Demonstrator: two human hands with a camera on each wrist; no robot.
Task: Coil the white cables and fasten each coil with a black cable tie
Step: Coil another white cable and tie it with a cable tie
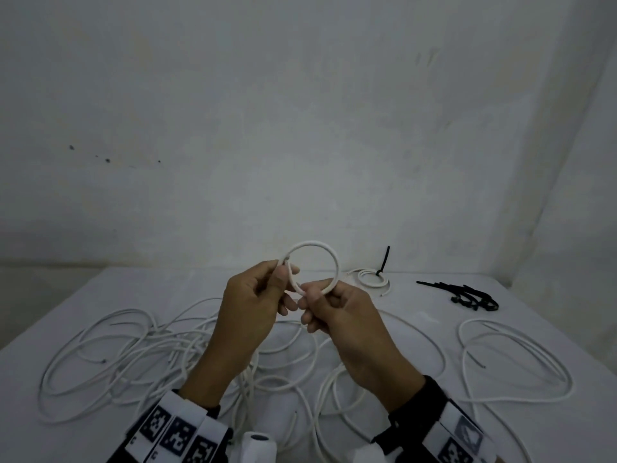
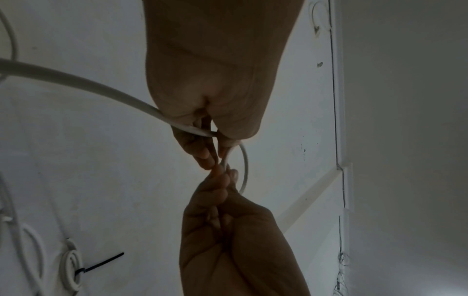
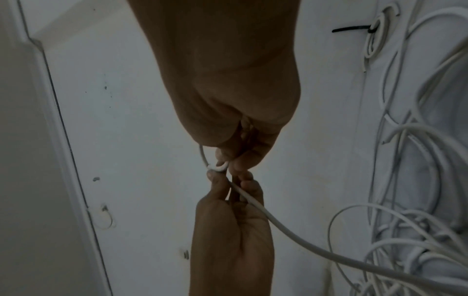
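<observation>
I hold a small loop of white cable [image 1: 314, 244] in the air above the table, between both hands. My left hand [image 1: 283, 272] pinches the loop's left side between thumb and fingers. My right hand [image 1: 309, 295] pinches the loop at its bottom right, where the turns cross. The left wrist view shows the loop [image 2: 245, 170] between the fingertips, with the cable's tail [image 2: 76, 80] trailing off left. In the right wrist view the tail [image 3: 291, 234] runs down to the loose cables. A finished coil [image 1: 372, 279] with a black tie lies at the back.
Several loose white cables [image 1: 133, 349] sprawl over the white table [image 1: 417, 302], with more [image 1: 514, 362] at the right. A bunch of black cable ties [image 1: 467, 295] lies at the back right. Walls close the table at the back and right.
</observation>
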